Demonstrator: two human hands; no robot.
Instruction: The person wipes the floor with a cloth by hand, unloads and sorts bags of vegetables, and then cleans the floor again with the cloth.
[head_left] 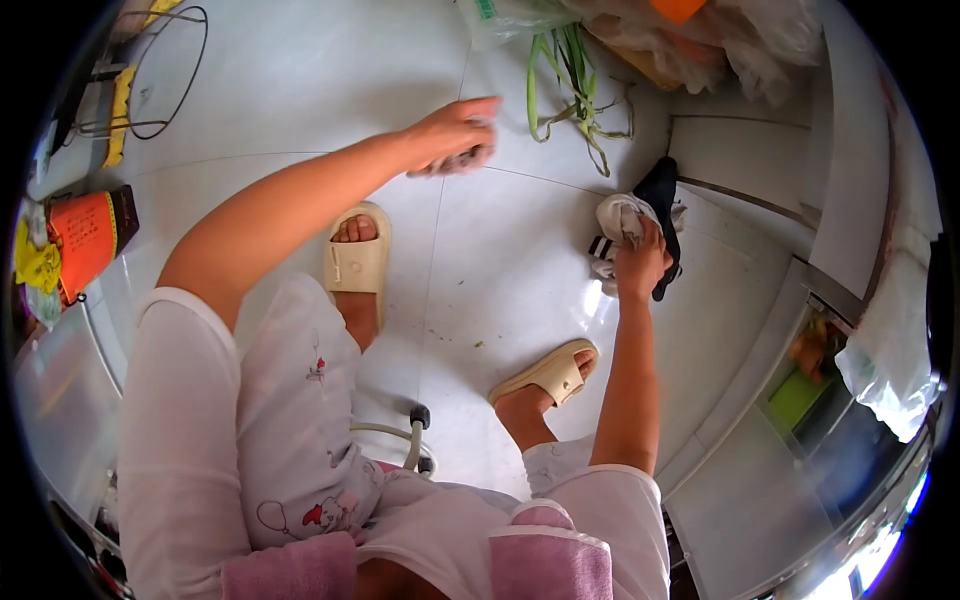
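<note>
My left hand (455, 138) is raised over the floor, smeared by motion, its fingers curled closed. A small greyish crumpled thing shows under the fingers, too blurred to name. Off to the right, my right hand (642, 262) reaches down to a small heap by the cabinet base, its fingers closed on a crumpled off-white cloth (622, 216). Beside that cloth, and partly behind the hand, lies a black cloth-like piece (657, 190). A black-and-white striped bit (600, 247) pokes out at the heap's left side.
Long green stalks (572, 85) lie on the tiled floor below plastic bags (700, 40). A wire stand (140, 75) and an orange packet (85, 240) are at the left. Cabinets (740, 165) line the right. My slippered feet (357, 265) and a stool leg (416, 440) are below.
</note>
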